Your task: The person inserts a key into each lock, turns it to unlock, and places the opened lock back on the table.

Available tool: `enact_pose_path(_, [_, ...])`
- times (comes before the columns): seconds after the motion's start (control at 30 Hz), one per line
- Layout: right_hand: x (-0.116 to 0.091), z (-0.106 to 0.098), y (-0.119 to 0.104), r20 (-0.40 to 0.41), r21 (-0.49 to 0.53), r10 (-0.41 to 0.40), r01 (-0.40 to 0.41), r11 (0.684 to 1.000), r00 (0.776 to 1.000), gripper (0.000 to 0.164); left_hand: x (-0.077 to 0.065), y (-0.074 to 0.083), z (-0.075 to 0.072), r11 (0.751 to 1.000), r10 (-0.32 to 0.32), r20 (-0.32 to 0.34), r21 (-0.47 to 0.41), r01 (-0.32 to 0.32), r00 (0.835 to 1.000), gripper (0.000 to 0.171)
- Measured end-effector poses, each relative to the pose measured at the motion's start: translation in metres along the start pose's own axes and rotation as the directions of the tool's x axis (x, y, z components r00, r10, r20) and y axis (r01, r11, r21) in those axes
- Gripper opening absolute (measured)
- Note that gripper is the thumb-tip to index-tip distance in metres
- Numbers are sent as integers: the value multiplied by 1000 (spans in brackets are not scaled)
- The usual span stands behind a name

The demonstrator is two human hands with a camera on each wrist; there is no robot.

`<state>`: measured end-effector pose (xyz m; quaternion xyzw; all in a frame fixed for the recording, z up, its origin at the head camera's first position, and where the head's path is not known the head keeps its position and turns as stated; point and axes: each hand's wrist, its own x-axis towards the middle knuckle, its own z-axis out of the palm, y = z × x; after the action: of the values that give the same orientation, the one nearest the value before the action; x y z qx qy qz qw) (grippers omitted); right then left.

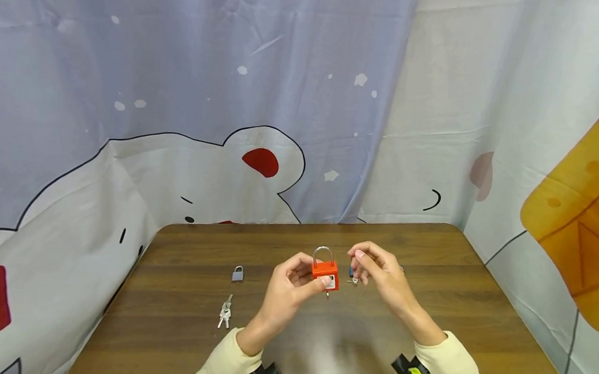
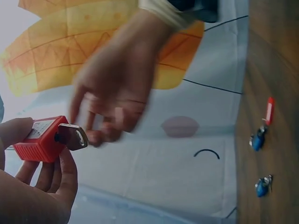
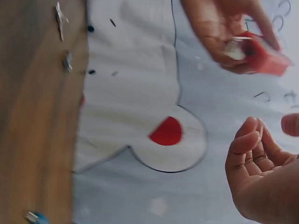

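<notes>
My left hand [image 1: 287, 292] grips a red padlock [image 1: 325, 273] above the table, thumb on its labelled front, metal shackle upward. From the underside of the padlock sticks a key [image 2: 77, 136], plain in the left wrist view. Just right of the padlock is my right hand [image 1: 383, 274], apart from it. Its fingers are loosely bent with nothing between them, as the right wrist view shows; it looks blurred in the left wrist view. Partly hidden behind this hand is a small blue padlock [image 1: 352, 272] with keys.
On the wooden table [image 1: 175, 282], a small grey padlock [image 1: 237, 273] lies left of my hands, with a bunch of keys [image 1: 225, 312] nearer. Two blue items [image 2: 263, 187] and a red piece [image 2: 270, 111] lie at the right. A printed curtain [image 1: 183, 81] hangs behind.
</notes>
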<state>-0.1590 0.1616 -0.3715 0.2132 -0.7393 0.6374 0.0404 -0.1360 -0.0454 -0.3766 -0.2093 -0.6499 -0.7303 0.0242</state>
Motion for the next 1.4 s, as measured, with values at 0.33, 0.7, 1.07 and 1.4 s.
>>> enact_pose_path(0.33, [6,4,-44,164,-465,-505,518,718,847,31,-1,-13,-4,994,-4,49,110,-1,999,24])
enact_pose_path(0.7, [10,12,-52,270,-534,-525,579,616,808,11,-8,-23,-6,991,-48,88,128,36,995,24])
enact_pose_path(1.07, [12,14,-46,328,-567,-457,560,605,827,5,-9,-26,-7,993,-49,90,114,39,995,26])
enact_pose_path(1.4, [14,13,-51,339,-572,-464,571,589,818,6,-10,-28,-7,992,-45,98,121,33,994,26])
